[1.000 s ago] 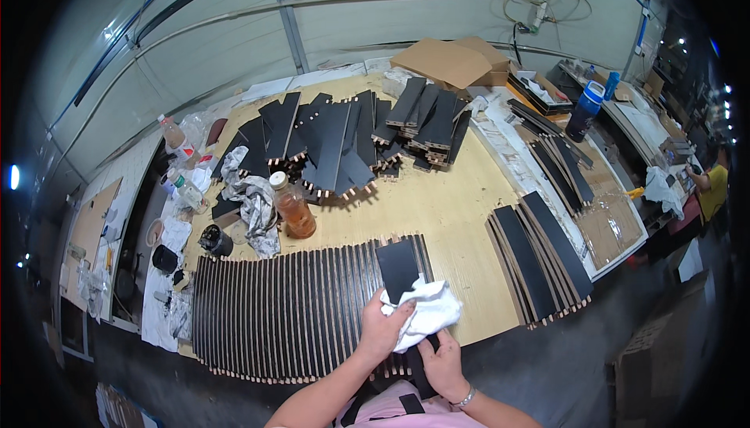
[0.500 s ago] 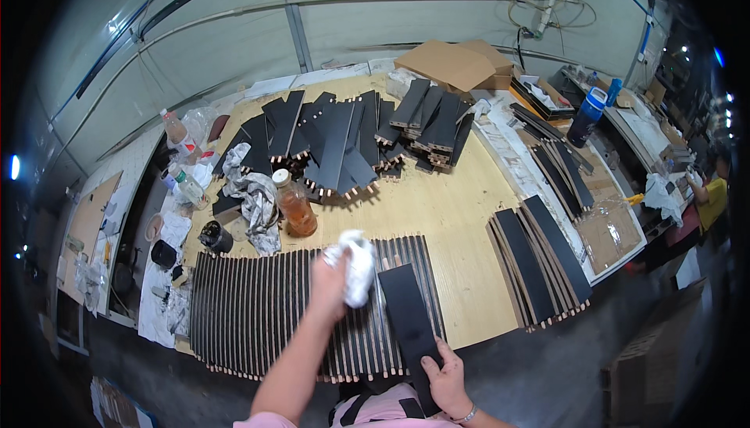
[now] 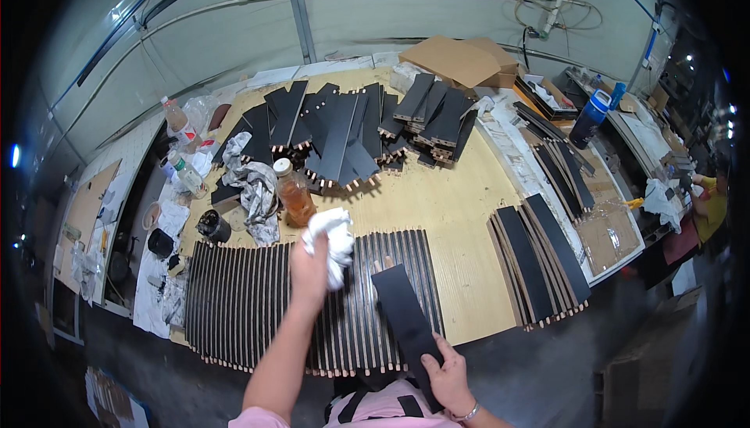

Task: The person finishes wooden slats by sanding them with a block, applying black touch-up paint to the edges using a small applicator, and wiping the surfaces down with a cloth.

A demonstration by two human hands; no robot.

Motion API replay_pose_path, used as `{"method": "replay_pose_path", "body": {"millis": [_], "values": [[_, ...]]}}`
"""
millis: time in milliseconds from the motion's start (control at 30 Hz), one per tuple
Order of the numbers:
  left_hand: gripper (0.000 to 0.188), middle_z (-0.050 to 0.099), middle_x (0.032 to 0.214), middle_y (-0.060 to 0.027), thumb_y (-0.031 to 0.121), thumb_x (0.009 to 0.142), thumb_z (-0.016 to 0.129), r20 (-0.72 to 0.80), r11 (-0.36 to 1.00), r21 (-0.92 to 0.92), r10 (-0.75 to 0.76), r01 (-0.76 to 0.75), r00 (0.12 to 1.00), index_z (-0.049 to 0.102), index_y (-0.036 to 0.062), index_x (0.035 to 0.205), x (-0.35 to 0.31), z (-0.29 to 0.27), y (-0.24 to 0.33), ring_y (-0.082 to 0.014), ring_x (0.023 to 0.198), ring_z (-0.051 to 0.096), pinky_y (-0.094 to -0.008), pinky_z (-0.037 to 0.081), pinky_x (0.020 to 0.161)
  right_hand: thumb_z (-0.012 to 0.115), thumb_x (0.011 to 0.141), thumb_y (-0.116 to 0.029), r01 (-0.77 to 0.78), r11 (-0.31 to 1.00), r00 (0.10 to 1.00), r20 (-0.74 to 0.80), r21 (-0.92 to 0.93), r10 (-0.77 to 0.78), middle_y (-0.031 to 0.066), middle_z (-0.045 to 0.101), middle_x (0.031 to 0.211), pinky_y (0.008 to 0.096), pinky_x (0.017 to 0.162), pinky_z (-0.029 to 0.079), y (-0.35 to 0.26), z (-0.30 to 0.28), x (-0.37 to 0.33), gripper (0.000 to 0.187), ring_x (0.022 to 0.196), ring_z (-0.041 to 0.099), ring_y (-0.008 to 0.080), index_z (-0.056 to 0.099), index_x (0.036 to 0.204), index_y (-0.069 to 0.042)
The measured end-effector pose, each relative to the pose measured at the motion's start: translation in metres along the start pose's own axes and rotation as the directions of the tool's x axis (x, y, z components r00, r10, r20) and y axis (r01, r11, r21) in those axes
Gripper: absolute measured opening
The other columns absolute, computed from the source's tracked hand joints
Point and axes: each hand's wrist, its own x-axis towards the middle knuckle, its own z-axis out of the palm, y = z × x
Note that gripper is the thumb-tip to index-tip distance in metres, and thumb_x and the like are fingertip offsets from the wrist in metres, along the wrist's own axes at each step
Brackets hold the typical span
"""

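Clenched around the white rag [image 3: 332, 242], my left hand [image 3: 308, 268] reaches far over the slat row [image 3: 258, 303]; my right hand [image 3: 447, 365] grips the black panel [image 3: 406, 320] near me, wiping step, next likely rag to bottle [image 3: 295, 203]

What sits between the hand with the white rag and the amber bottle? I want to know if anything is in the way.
Nothing: in the head view the white rag in the left hand nearly meets the amber bottle; only bare table shows.

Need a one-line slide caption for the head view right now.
Left hand grips crumpled white cloth; right hand holds flat black panel above a wooden workbench.
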Motion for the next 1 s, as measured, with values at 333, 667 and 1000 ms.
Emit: {"method": "replay_pose_path", "body": {"millis": [333,667,1000], "values": [[0.016,0.073,0.107,-0.022,0.009,0.093,0.075,0.199,0.598,0.687,0.392,-0.413,0.898,0.072,0.0016,0.107,0.016,-0.039,-0.043,-0.0444,0.096,0.073,-0.0489,0.058,0.084,0.076,0.099,-0.008,0.064,0.996,0.986,0.159,-0.059,-0.054,0.0285,0.078,0.132,0.0376,0.106,0.059,-0.024,-0.021,-0.017,0.054,0.119,0.078,0.0331,0.064,0.148,0.012],[0.048,0.08,0.102,-0.007,0.014,0.096,0.092,0.247,0.916,0.4,-0.093,-0.014,0.965,0.07,-0.0028,0.135,-0.08,-0.046,0.001,-0.014,0.088,0.075,-0.0299,0.061,0.083,0.074,0.095,0.002,0.116,0.99,0.989,0.099,-0.077,-0.108,0.0274,0.08,0.127,0.0368,0.109,0.057,-0.026,-0.015,-0.014,0.051,0.117,0.077,0.0287,0.066,0.144,0.015],[0.035,0.075,0.095,-0.0026,0.0,0.096,0.089,0.203,0.975,0.086,-0.219,0.206,0.954,0.067,-0.0063,0.123,-0.113,-0.077,-0.014,-0.0038,0.08,0.067,-0.0209,0.055,0.072,0.071,0.1,-0.008,0.147,0.962,0.972,0.213,-0.228,-0.098,0.0319,0.077,0.129,0.0461,0.103,0.06,-0.053,0.001,-0.062,0.049,0.119,0.077,0.0453,0.066,0.148,0.005]]}}
